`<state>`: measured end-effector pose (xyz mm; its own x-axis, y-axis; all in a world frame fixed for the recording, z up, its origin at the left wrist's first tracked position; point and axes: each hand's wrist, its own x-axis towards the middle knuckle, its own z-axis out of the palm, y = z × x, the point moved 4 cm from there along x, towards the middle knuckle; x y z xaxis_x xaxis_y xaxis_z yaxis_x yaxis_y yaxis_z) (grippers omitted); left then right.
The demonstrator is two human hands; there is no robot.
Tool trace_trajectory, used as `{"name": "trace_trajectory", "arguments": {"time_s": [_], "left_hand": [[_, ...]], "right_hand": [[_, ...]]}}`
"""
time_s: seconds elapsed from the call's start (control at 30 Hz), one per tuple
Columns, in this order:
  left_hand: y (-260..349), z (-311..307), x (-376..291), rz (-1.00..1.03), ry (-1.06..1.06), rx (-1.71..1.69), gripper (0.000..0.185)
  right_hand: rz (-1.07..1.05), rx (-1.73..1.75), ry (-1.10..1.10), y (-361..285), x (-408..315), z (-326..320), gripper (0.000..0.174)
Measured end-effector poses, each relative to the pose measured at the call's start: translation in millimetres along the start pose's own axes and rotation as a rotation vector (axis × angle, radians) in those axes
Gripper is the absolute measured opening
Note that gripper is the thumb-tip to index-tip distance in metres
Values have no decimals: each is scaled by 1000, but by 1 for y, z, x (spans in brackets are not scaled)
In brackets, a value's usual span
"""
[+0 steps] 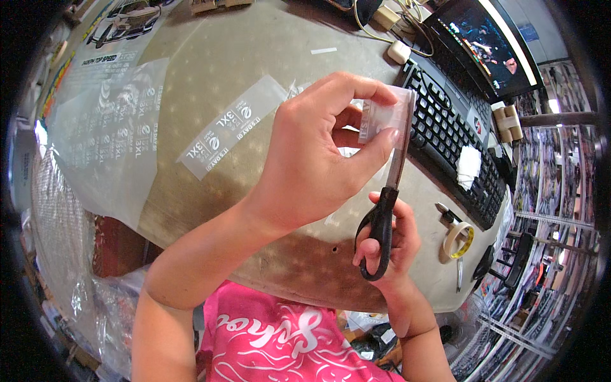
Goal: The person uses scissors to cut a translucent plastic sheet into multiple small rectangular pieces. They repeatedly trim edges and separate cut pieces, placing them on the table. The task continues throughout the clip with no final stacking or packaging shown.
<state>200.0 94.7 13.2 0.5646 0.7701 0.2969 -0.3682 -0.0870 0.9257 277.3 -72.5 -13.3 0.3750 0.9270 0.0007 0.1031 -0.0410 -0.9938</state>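
My left hand [315,148] pinches a small piece of translucent printed film [382,117] between thumb and fingers, above the table. My right hand [396,243] has its fingers in the black handles of a pair of scissors [382,219]. The blades point up and lie along the right edge of the film; whether they are fully closed cannot be told. A printed strip of film [234,126] with size markings rests on the table left of my left hand. Farther left is a large printed translucent sheet [124,114]. Other film pieces are partly hidden behind my left hand.
A black keyboard [448,138] with a crumpled white piece on it stands at the right, before a monitor [491,47]. A tape roll [459,241] and a marker [447,212] lie near the right edge. A white earphone case [399,51] sits at the back.
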Motion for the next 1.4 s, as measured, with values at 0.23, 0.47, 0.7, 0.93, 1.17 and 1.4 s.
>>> {"name": "trace_trajectory", "arguments": {"time_s": [0.23,0.47,0.7,0.93,1.17,1.4], "left_hand": [[-3,2,-1,-26,-19,35,32],[-1,3,2,-45,42,-64,50],[-8,6,1,-169,-142,79,50],[-8,25,-15,-186,-484,376,56],[-7,24,-13,-164,-480,387,61],[25,-103,35,-145,43,929,34]], "right_hand": [[48,32,24,3,-1,0,69],[52,126,84,1,0,-4,66],[3,134,394,2,17,-35,56],[39,130,411,0,21,-42,58],[22,59,455,3,20,-62,53],[-112,-135,939,-5,15,-185,47]]}}
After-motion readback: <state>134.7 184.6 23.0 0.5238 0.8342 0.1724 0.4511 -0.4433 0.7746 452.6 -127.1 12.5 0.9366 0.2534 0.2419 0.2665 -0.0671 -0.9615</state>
